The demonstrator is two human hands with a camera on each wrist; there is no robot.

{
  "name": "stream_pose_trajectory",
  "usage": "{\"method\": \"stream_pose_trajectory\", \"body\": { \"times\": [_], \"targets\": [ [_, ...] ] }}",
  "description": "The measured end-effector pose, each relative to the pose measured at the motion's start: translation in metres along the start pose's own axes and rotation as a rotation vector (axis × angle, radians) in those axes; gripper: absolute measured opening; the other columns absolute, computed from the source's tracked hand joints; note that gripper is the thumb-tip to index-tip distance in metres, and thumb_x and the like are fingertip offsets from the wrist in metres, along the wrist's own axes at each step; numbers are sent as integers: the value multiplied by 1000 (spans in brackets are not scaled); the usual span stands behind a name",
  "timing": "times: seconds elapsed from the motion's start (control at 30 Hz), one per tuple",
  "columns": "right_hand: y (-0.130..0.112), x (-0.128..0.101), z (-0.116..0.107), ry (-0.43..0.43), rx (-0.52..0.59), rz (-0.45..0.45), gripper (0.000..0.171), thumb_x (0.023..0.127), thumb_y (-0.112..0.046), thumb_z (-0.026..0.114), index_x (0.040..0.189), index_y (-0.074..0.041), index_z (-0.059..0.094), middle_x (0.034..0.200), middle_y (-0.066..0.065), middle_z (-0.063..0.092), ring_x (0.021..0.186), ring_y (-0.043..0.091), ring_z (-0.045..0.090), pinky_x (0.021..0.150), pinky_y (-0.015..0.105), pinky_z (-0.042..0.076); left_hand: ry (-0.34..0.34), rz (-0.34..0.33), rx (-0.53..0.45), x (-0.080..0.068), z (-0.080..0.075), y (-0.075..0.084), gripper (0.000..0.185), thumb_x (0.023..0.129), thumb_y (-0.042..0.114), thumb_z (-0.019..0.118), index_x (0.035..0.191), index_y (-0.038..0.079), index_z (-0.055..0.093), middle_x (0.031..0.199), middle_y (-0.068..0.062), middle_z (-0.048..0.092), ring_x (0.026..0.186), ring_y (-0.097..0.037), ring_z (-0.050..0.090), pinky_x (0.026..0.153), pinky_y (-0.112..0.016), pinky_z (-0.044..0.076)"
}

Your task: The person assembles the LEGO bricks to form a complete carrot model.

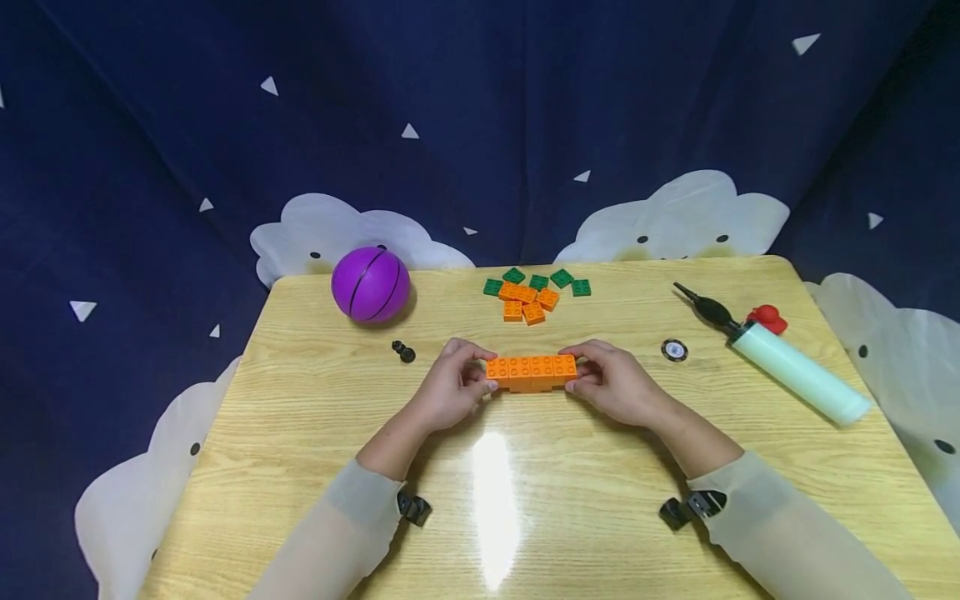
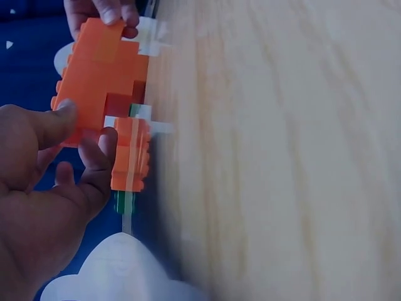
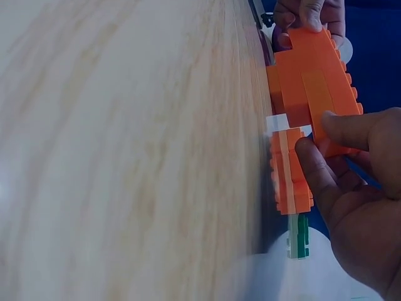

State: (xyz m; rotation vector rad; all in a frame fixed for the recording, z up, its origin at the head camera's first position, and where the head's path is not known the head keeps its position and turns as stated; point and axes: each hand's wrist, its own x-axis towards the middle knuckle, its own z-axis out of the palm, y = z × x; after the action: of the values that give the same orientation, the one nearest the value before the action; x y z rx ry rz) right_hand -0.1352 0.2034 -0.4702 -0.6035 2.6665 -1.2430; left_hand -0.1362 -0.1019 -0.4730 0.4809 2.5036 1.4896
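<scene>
1. An orange brick bar (image 1: 531, 368) at the middle of the wooden table (image 1: 285, 433), ends pinched by the left hand (image 1: 453, 385) and right hand (image 1: 617, 385);
2. uneven pressure from either grip could pop its joints apart;
3. glare (image 1: 495, 508) streaks the table; a navy curtain (image 1: 480, 75) with white clouds (image 1: 675, 217) hangs behind.

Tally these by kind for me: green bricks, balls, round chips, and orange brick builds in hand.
Green bricks: 5
Purple ball: 1
Round chip: 1
Orange build, held by left hand and right hand: 1
Total: 8
</scene>
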Motion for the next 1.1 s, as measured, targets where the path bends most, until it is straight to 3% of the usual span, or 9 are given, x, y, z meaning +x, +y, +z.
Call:
{"method": "stream_pose_trajectory", "body": {
  "times": [0.23,0.47,0.8,1.1],
  "targets": [
    [4,2,-5,-45,21,15,52,91,-6,80,139,-9,62,115,3,64,95,16,66,80,26,58,-4,1,-3,1,-2,-1,32,95,7,75,125,14,66,124,-15,50,92,-20,63,71,-28,55],
    [12,7,-10,-63,15,-14,49,92,9,69,139,-4,61,119,9,66,96,18,68,81,29,59,-1,-10,8,1,-2,0,32,95,6,76,125,14,67,124,-13,51,91,-18,63,71,-29,56],
    [17,30,-14,4,-35,-12,38,98,4,64,136,-3,63,122,15,68,101,24,68,88,41,57,-18,-9,-11,1,0,-1,31,96,8,75,125,15,66,123,-13,51,92,-19,62,71,-28,56],
    [19,53,-12,16,-21,39,36,98,-2,65,134,0,63,115,12,67,94,21,66,83,38,56,-17,3,-6,0,0,-1,32,96,7,74,126,14,65,124,-14,51,93,-21,62,71,-29,56]
  ]
}}
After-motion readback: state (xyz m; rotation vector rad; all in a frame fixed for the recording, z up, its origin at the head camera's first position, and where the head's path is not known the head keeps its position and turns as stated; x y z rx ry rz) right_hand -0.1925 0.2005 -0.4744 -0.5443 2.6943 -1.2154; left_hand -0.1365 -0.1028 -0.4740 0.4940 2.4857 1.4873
